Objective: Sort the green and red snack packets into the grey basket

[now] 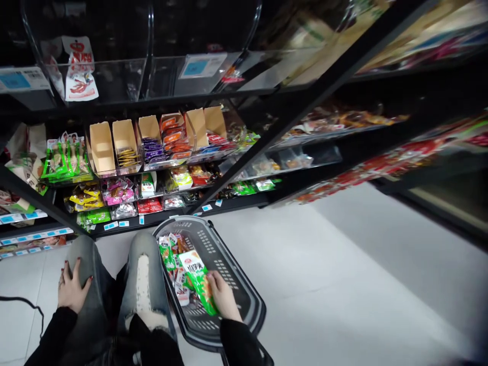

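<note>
My right hand point(223, 295) grips the edge of a green and white snack packet point(198, 279) over the shopping basket point(244, 284). Under and beside that packet lie several smaller snack packets point(166, 252) in green, white and brown, gathered at the basket's left side. The grey and black plastic basket stands on the floor to the right of my knees. My left hand point(73, 290) rests on my left knee with its fingers spread, holding nothing.
Ahead stand black shelves with clear bins of snacks, among them green packets point(64, 160), purple sachets point(153, 150) and orange sachets point(175, 136). A slanting black shelf post point(263, 137) rises beyond the basket. Pale floor point(305, 284) stretches to the right. A black cord point(23, 300) lies at left.
</note>
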### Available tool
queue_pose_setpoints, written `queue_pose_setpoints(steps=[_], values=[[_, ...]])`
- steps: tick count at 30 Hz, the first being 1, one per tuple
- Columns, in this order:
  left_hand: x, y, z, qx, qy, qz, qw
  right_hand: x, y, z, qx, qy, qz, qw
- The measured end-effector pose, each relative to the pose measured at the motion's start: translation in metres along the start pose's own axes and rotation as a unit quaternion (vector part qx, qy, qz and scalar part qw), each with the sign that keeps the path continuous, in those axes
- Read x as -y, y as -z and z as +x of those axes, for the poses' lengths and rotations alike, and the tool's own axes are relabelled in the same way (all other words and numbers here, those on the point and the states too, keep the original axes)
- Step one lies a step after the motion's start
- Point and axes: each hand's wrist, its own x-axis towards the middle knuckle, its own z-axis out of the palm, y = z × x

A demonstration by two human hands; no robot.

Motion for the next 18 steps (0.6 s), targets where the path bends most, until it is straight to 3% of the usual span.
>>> queue_pose_setpoints(steps=[3, 6, 8, 13, 15, 18], values=[[0.002, -0.005, -0.001, -0.007, 0.009, 0.002, 1.0, -0.025, -0.02, 0.026, 0.016, -0.041, -0.092, 0.995], [0.005, -0.01, -0.002, -0.023, 0.021, -0.001, 1.0, -0.007, -0.039, 0.074, 0.008, -0.044, -0.14, 0.989], [0.006, -0.012, -0.003, -0.024, 0.024, -0.01, 0.999, 0.03, -0.054, 0.119, 0.009, -0.017, -0.16, 0.987], [0.005, -0.02, -0.006, -0.042, 0.017, -0.021, 0.999, 0.159, -0.11, 0.232, 0.035, 0.085, -0.186, 0.978], [0.007, -0.025, -0.009, -0.055, 0.012, -0.029, 0.998, 0.2, -0.134, 0.261, 0.043, 0.096, -0.212, 0.972], [0.01, -0.033, -0.014, -0.067, 0.019, -0.043, 0.997, 0.233, -0.159, 0.282, 0.046, 0.093, -0.258, 0.961]])
